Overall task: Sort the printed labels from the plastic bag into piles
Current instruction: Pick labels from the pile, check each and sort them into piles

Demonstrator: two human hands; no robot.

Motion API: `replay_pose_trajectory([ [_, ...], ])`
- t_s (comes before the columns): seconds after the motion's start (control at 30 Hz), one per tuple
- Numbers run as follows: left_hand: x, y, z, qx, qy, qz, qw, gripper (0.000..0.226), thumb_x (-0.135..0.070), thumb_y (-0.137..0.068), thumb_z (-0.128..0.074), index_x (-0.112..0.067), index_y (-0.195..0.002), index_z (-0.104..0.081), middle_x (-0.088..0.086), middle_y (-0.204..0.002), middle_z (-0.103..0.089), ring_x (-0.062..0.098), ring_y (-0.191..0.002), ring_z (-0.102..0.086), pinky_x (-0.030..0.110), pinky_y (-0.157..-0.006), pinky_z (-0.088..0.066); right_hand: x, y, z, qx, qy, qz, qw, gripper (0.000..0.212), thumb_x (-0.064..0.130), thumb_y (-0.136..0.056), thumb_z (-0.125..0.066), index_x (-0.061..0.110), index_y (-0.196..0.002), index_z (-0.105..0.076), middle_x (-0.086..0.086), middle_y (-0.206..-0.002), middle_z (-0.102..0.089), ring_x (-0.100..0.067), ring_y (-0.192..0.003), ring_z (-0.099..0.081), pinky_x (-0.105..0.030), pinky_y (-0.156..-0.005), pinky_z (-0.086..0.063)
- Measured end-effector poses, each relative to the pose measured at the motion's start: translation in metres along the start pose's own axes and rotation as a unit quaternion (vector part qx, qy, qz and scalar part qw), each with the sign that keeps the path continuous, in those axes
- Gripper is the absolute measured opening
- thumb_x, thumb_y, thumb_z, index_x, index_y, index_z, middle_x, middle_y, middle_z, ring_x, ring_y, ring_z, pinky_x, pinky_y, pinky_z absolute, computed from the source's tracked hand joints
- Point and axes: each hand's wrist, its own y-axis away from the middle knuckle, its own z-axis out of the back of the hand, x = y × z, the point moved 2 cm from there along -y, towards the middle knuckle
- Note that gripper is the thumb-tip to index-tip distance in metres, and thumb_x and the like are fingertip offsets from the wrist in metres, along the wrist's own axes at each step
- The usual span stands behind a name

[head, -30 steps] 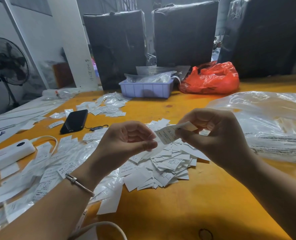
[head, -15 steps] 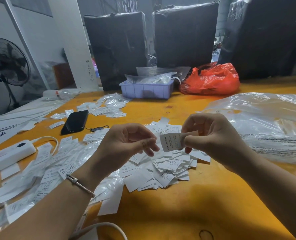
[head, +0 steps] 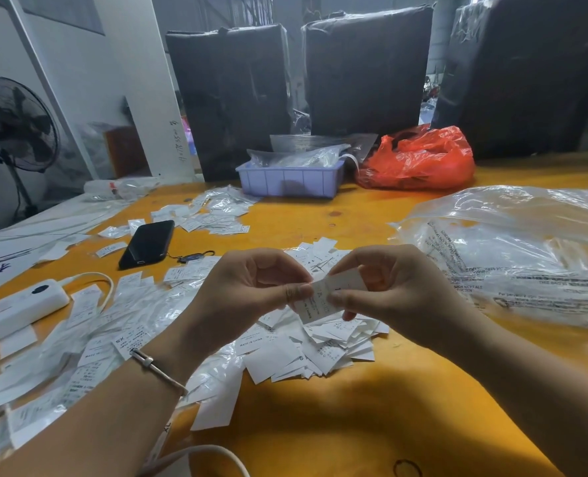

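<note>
White label (head: 323, 297) at frame centre, now pinched between both hands: left hand (head: 251, 290) has closed in, its fingers joining the right hand (head: 388, 290) (half a second ago it hung apart). Reading's done, I'd say; the pile (head: 320, 349) on the orange desk (head: 320, 425) waits below.

I am holding one label (head: 323, 297) between my left grip (head: 251, 297) and my right grip (head: 392, 294), above a pile of labels (head: 323, 349) lying on the table (head: 320, 425). A plastic bag (head: 512, 256) is lying to the right of the pile. A phone (head: 148, 243) is lying to the left behind it, and a power strip (head: 17, 309) is sitting further left. A tray (head: 287, 180) is sitting at the far edge, with a knotted bag (head: 419, 160) just to its right.
</note>
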Motion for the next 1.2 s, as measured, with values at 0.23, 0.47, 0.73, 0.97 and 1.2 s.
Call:
replay_pose_trajectory([
  [0.23, 0.0, 0.0, 0.004, -0.037, 0.006, 0.007, 0.999, 0.02, -0.03, -0.069, -0.076, -0.016, -0.083, -0.072, -0.001, -0.087, -0.077, 0.015, -0.083, -0.073, 0.021, -0.065, -0.056, -0.003, -0.003, 0.009, -0.087, -0.072, -0.022, 0.993, 0.008, -0.005, -0.076, -0.072, 0.002, -0.075, -0.069, -0.01, -0.068, -0.071, -0.015, -0.054, -0.064, -0.017, -0.049, -0.045],
  [0.47, 0.004, 0.0, 0.0, -0.017, 0.014, 0.019, 1.0, 0.023, -0.018, -0.069, -0.08, -0.012, -0.09, -0.074, 0.006, -0.09, -0.077, 0.02, -0.088, -0.074, 0.025, -0.075, -0.058, -0.005, 0.0, -0.007, -0.059, -0.089, -0.028, 0.994, 0.01, -0.003, -0.072, -0.077, 0.007, -0.072, -0.074, -0.007, -0.064, -0.071, -0.017, -0.055, -0.065, -0.018, -0.052, -0.048],
  [0.73, 0.003, -0.001, 0.001, -0.018, 0.009, 0.031, 0.999, 0.022, -0.02, -0.069, -0.08, -0.016, -0.09, -0.075, 0.005, -0.09, -0.077, 0.02, -0.088, -0.074, 0.025, -0.074, -0.058, -0.001, 0.001, -0.005, -0.082, -0.047, -0.02, 0.995, 0.016, 0.0, -0.073, -0.077, 0.015, -0.076, -0.077, -0.002, -0.068, -0.073, -0.017, -0.061, -0.066, -0.032, -0.063, -0.058],
  [0.97, 0.001, 0.0, 0.002, -0.021, -0.003, 0.038, 0.999, 0.021, -0.027, -0.069, -0.078, -0.02, -0.088, -0.074, 0.002, -0.087, -0.077, 0.014, -0.085, -0.073, 0.018, -0.067, -0.055, -0.002, 0.0, -0.003, -0.077, -0.053, -0.035, 0.995, 0.015, 0.014, -0.073, -0.079, 0.018, -0.087, -0.075, -0.004, -0.076, -0.072, -0.016, -0.066, -0.063, -0.036, -0.064, -0.053],
  [1.2, -0.001, 0.001, 0.0, 0.002, 0.0, 0.045, 0.999, 0.033, -0.024, -0.071, -0.076, -0.018, -0.103, -0.069, 0.006, -0.089, -0.076, 0.021, -0.086, -0.074, 0.023, -0.068, -0.058, -0.006, -0.001, -0.011, -0.022, -0.06, -0.039, 0.997, 0.024, 0.0, -0.076, -0.076, 0.012, -0.095, -0.069, -0.009, -0.076, -0.074, -0.026, -0.067, -0.07, -0.034, -0.066, -0.059],
])
